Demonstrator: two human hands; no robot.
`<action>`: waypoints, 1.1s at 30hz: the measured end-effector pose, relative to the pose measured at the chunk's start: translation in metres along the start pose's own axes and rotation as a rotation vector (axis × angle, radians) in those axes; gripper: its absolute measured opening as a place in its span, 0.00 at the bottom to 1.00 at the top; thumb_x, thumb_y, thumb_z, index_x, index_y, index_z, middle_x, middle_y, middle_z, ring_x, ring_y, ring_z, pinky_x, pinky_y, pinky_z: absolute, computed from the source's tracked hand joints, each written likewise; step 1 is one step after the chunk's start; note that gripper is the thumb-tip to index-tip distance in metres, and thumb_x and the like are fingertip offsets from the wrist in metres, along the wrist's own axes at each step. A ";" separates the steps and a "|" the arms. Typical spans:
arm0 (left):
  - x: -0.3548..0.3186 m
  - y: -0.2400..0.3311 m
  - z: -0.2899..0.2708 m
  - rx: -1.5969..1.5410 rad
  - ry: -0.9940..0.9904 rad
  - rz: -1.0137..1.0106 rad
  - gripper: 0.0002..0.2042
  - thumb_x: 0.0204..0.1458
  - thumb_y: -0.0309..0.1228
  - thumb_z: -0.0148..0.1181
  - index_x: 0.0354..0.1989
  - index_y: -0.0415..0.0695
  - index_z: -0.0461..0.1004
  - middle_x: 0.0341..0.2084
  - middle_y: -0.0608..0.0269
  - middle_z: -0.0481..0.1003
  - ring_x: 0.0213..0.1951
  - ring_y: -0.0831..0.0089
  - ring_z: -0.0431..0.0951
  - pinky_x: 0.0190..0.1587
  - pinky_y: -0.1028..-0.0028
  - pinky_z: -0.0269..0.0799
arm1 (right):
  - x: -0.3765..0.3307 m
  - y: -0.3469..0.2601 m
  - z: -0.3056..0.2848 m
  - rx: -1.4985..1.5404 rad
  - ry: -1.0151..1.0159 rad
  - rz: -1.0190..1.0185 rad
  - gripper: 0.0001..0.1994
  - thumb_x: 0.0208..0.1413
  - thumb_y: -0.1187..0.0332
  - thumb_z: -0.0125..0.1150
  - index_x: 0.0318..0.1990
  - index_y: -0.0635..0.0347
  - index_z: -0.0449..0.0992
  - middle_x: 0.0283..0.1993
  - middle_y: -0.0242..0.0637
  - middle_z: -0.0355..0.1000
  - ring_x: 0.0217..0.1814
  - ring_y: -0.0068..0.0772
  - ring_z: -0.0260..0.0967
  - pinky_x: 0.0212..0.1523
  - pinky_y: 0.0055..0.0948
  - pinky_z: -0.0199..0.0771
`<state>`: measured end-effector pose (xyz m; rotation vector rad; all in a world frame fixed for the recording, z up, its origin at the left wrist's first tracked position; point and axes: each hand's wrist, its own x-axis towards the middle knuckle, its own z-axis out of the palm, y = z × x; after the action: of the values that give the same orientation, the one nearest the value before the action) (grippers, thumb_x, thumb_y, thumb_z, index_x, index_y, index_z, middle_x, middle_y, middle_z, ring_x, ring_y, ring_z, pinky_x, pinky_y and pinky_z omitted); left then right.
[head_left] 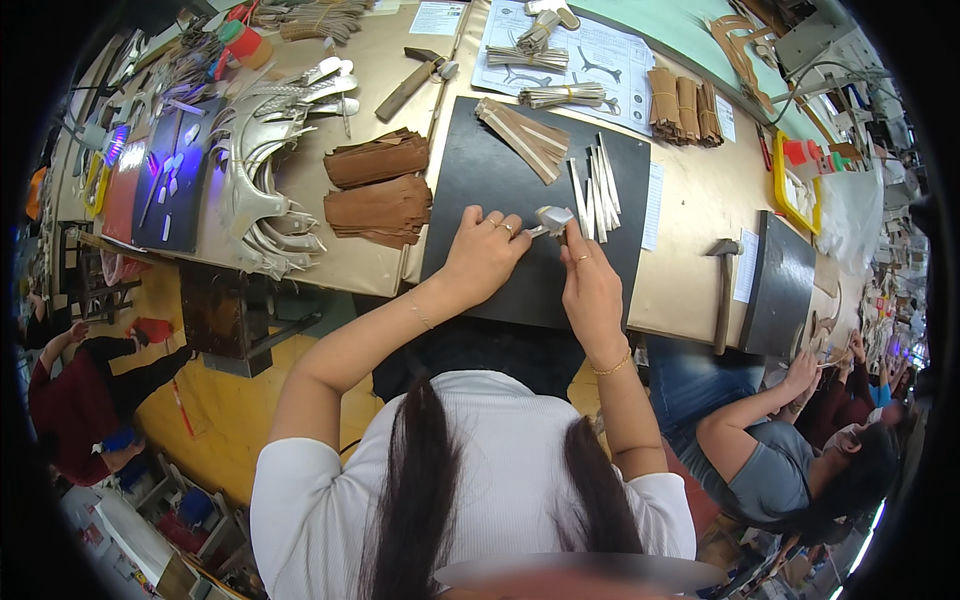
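Over a black board [465, 180], both hands meet at a small silvery piece [553, 217] with a rounded, shiny end and a narrow strip. My left hand [487, 252] pinches its narrow side with closed fingers. At the rounded end, my right hand [591, 285] grips it between thumb and fingers. Just beyond the hands lies a fan of brown and pale strips [525, 137]. Several thin white strips [598, 188] are spread beside my right fingertips. Left of the board sit two stacks of brown leather-like pieces [376, 208].
A hammer [412, 85] lies at the back left, near a heap of silvery strap pieces [255, 170]. Bundled strips [562, 95] rest on printed sheets [630, 65]. Brown bundles [685, 105], another hammer [724, 290] and a yellow tray [790, 190] are rightward. A co-worker [770, 450] sits at right.
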<state>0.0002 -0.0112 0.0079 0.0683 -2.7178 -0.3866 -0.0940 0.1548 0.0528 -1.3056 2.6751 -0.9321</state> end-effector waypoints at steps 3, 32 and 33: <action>-0.003 -0.003 -0.003 -0.104 -0.010 -0.067 0.07 0.52 0.28 0.64 0.39 0.50 0.83 0.31 0.69 0.73 0.36 0.71 0.74 0.46 0.64 0.59 | -0.004 -0.002 0.003 -0.135 -0.146 0.057 0.24 0.66 0.68 0.56 0.69 0.48 0.66 0.35 0.41 0.71 0.29 0.49 0.74 0.29 0.43 0.76; -0.025 0.000 -0.013 -0.269 -0.001 -0.289 0.08 0.51 0.29 0.65 0.40 0.53 0.83 0.31 0.73 0.73 0.38 0.72 0.73 0.44 0.62 0.55 | -0.014 -0.010 -0.001 -0.150 -0.203 0.036 0.25 0.66 0.69 0.55 0.70 0.48 0.65 0.35 0.40 0.70 0.29 0.46 0.74 0.30 0.41 0.76; -0.025 0.002 -0.013 -0.192 -0.009 -0.243 0.08 0.51 0.29 0.65 0.40 0.53 0.83 0.31 0.73 0.73 0.38 0.72 0.73 0.44 0.62 0.54 | -0.013 -0.009 -0.002 -0.147 -0.204 0.026 0.25 0.66 0.69 0.55 0.70 0.48 0.65 0.35 0.40 0.70 0.29 0.47 0.74 0.30 0.41 0.76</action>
<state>0.0284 -0.0104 0.0101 0.3463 -2.6724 -0.7175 -0.0797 0.1612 0.0565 -1.3088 2.6364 -0.5734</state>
